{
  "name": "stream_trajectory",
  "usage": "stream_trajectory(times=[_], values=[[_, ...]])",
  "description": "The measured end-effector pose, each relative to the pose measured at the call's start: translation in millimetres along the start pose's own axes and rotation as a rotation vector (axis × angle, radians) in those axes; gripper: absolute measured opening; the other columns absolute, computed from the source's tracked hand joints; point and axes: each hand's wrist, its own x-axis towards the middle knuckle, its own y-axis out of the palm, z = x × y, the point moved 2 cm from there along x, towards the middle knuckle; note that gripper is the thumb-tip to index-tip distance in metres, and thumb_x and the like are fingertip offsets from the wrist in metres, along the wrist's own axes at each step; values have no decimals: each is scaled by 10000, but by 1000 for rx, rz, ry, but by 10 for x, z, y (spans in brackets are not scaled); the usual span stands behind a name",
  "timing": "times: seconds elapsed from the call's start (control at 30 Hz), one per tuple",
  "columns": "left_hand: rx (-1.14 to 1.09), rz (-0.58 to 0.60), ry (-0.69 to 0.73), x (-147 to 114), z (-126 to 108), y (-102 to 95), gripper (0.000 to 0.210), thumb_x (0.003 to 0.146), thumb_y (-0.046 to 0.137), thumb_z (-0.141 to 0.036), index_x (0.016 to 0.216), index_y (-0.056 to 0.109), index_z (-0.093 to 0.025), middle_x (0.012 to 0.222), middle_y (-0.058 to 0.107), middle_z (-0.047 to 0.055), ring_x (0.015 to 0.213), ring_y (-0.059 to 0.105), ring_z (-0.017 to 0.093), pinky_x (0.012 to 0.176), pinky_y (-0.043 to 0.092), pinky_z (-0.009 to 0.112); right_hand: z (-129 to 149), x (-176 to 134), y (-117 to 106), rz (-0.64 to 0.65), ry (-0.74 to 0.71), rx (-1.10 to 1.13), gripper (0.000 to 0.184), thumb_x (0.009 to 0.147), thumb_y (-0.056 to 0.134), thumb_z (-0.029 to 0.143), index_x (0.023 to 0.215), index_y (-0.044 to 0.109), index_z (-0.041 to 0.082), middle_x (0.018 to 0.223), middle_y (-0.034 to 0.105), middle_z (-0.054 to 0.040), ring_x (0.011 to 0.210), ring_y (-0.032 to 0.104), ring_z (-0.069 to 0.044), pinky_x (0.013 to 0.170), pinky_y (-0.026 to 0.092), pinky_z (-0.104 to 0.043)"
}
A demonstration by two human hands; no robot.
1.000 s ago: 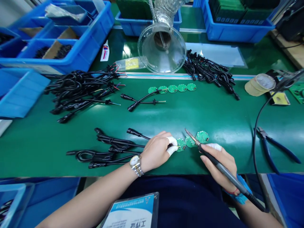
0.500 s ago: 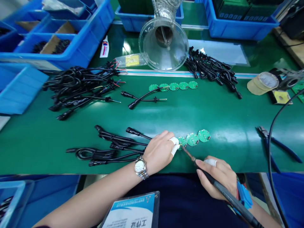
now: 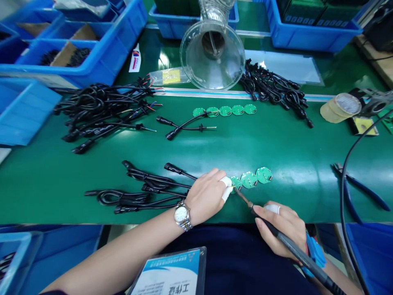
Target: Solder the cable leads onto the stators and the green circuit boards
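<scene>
My left hand (image 3: pixel 208 191), with white covers on its fingertips, is closed at the left edge of a round green circuit board (image 3: pixel 236 182). It pinches a black cable (image 3: pixel 173 168) whose thin yellowish wire end pokes out over the board; the cable's middle lies hidden under the hand. In my right hand (image 3: pixel 282 225) is a soldering iron (image 3: pixel 296 250), gripped like a pen, its tip at the wire end on the board. Two more round boards (image 3: pixel 249 179) continue the row up to the right. Several other black cables (image 3: pixel 132 198) lie left of my left hand.
A clear fume hood (image 3: pixel 212 61) hangs over the back. Behind lie a second row of boards (image 3: pixel 225 111) and cable heaps (image 3: pixel 101 106). Cutting pliers (image 3: pixel 350 188), a yellowish solder spool (image 3: pixel 340 107) and the iron's cord (image 3: pixel 344 180) are at the right. Blue bins (image 3: pixel 101 61) stand at the back.
Both hands, the cable and the soldering iron hold nearly the same position. The iron's cord at the right has swung slightly left, and the view has shifted a little.
</scene>
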Motion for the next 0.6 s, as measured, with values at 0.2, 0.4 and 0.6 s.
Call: stream_trajectory(times=[0.2, 0.4, 0.6], values=[[17, 3, 5, 7, -2, -5, 227, 874, 417, -249, 799, 606, -149, 802, 555, 53, 775, 457, 187, 707, 407, 324, -22, -38, 22, 20, -66, -4, 252, 706, 576, 71, 952, 605, 114, 605, 605, -39, 589, 603, -144, 570, 539, -274], [9, 9, -2, 4, 6, -4, 214, 868, 426, -241, 788, 604, -152, 785, 554, 49, 772, 460, 189, 692, 403, 322, -33, -32, -83, -30, -42, -16, 265, 708, 575, 86, 960, 613, 160, 625, 618, -22, 612, 616, -140, 577, 543, -260], [43, 5, 14, 7, -8, -7, 208, 867, 433, -240, 791, 605, -152, 789, 557, 55, 771, 466, 188, 686, 407, 317, -39, -41, -133, -63, -40, 1, 265, 710, 566, 81, 955, 616, 168, 604, 608, -16, 586, 615, -137, 549, 538, -247]])
